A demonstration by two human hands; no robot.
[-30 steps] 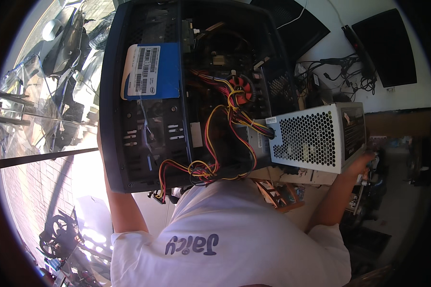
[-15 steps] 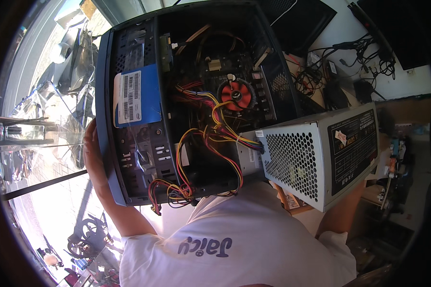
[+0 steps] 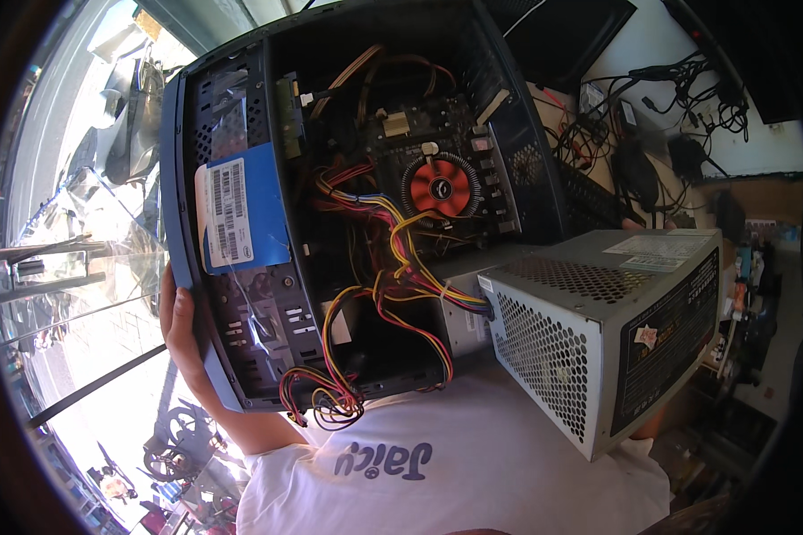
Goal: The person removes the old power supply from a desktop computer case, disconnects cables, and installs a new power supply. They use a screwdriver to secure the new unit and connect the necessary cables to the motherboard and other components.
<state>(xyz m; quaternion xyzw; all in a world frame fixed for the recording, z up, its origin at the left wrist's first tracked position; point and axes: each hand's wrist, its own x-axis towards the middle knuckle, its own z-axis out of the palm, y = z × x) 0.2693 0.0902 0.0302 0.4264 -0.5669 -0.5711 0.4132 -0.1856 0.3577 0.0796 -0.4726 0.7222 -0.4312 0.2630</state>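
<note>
My left hand (image 3: 180,316) is wrapped round the left edge of a dark computer case (image 3: 272,223), which is open, showing a red-bladed fan (image 3: 439,188), bundled coloured cables (image 3: 393,267) and a blue label card (image 3: 271,225). A silver power supply (image 3: 544,357) with perforated faces sits at the case's lower right, joined to it by the cables. My right forearm goes up behind this unit; that hand is mostly hidden, so I cannot tell what it grips. My white printed T-shirt (image 3: 464,490) shows below the case.
Flat black screens (image 3: 562,36), tangled black cables (image 3: 669,89) and a small cluttered surface (image 3: 553,116) are at the upper right. Bright glass, plastic sheeting and assorted parts (image 3: 125,125) fill the left side. More equipment crowds the dim right edge (image 3: 749,357).
The case has moved lower and tilted, its left edge shifting left. The power supply has swung downward, showing more of its top face, and more of the red fan shows.
</note>
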